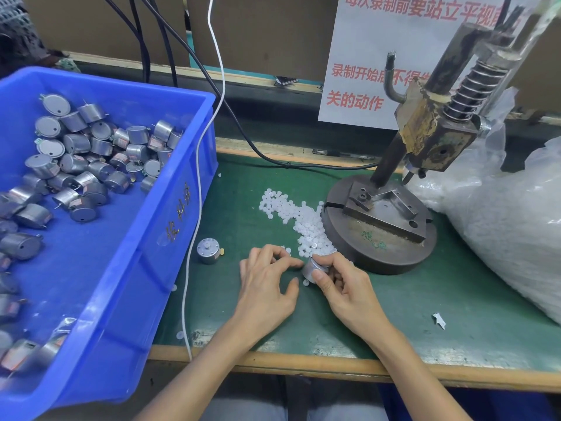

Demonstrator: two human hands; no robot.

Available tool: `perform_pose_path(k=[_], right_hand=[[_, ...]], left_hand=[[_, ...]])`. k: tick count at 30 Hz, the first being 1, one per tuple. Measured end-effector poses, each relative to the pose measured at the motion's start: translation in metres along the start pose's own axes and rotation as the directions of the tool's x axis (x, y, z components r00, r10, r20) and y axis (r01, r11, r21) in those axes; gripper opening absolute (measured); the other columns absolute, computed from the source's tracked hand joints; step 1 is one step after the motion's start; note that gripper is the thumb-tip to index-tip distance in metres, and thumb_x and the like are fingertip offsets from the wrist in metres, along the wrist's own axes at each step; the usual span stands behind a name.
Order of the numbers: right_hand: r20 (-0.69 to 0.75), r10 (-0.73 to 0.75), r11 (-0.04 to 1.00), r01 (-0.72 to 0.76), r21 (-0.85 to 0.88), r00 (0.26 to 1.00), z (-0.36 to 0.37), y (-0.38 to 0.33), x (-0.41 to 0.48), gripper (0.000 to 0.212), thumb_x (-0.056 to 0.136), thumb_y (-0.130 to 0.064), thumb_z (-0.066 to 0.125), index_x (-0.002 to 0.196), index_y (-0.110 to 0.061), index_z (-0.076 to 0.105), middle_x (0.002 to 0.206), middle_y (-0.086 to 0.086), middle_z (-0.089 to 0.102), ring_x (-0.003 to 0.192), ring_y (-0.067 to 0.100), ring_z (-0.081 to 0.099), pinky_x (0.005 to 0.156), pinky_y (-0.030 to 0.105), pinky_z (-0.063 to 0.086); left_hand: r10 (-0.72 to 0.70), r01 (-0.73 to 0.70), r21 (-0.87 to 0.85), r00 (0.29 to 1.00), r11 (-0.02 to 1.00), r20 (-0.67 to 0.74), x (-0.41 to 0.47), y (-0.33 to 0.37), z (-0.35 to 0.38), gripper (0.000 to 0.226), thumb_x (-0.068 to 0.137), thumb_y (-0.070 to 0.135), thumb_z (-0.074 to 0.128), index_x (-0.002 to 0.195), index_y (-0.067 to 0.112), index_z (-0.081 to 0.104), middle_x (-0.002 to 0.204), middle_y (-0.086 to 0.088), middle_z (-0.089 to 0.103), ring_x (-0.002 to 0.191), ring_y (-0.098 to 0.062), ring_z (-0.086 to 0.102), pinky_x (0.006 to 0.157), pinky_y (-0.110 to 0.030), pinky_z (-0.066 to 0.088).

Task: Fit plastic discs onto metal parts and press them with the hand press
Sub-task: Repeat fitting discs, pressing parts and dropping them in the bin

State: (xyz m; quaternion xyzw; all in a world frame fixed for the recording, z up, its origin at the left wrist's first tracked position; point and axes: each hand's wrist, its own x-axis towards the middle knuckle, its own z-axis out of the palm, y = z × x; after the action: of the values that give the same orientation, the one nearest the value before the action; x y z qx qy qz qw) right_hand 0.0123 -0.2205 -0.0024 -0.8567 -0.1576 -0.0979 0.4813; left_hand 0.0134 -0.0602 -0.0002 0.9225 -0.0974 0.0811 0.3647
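- Bin [170, 226], blue, overhangs the left front corner of the tabletop and holds the stock of metal parts [76, 153]. Its sloped wall closes off the left side of the work area.
- White cable [194, 238] runs just beside the bin wall and drops over the front edge. A forearm swung leftward could snag it.
- Loose metal part [208, 250] stands shaft-up on the green mat [425, 299], between the cable and the hands and touching neither.
- Left hand [264, 287]: fingers curled, index tip reaching to the held part. Whether a disc is pinched there cannot be told.
- Right hand [343, 287] pinches one metal part [314, 265] between thumb and fingers, low over the mat near the front edge.
- Plastic discs [300, 217] lie heaped against the left side of the press base, with strays nearer the front edge. The discs are small and translucent, so one could slip from the fingertips, seat crooked, or roll off the edge.
- Hand press [379, 226] stands toward the right rear. A crookedly seated disc would likely be pressed askew.
- Plastic bag [501, 232] crowds the right edge. The most room for moving lies over the mat in front of the press base.
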Motion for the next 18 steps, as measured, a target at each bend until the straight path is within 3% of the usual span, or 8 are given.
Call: perform_pose_path(k=[10,14,18], right_hand=[[0.015,0.044,0.995,-0.045,0.086,0.999,-0.0005,0.0019,-0.0001,0.009,0.089,-0.032,0.056,0.096,-0.027,0.059,0.077,-0.025,0.060,0.061,0.001,0.050,0.058,0.009,0.035],[-0.008,-0.049,0.999,0.049,-0.023,0.999,0.0020,0.0022,-0.0006,0.013,0.087,-0.017,0.061,0.096,-0.007,0.063,0.073,-0.025,0.058,0.059,-0.005,0.049,0.056,0.003,0.033],[0.019,-0.223,0.958,0.223,-0.180,0.975,0.0049,0.0052,-0.0045,0.014,0.089,-0.016,0.062,0.102,-0.010,0.059,0.097,-0.003,0.057,0.060,0.004,0.046,0.059,0.008,0.038]], left_hand=[[-0.004,0.004,0.008,1.000,1.000,0.014,-0.0007,0.0000,-0.0012,0.025,0.081,0.022,0.064,0.105,0.028,0.067,0.101,0.012,0.046,0.104,-0.008,0.037,0.082,-0.019,0.017],[-0.005,0.005,0.002,1.000,1.000,0.006,-0.0010,-0.0001,-0.0015,0.024,0.081,0.021,0.064,0.104,0.027,0.067,0.101,0.012,0.047,0.103,-0.008,0.037,0.082,-0.020,0.017],[-0.002,0.002,-0.007,1.000,1.000,0.001,-0.0012,-0.0001,-0.0015,0.023,0.081,0.019,0.064,0.102,0.026,0.067,0.100,0.011,0.048,0.101,-0.009,0.038,0.081,-0.021,0.018]])
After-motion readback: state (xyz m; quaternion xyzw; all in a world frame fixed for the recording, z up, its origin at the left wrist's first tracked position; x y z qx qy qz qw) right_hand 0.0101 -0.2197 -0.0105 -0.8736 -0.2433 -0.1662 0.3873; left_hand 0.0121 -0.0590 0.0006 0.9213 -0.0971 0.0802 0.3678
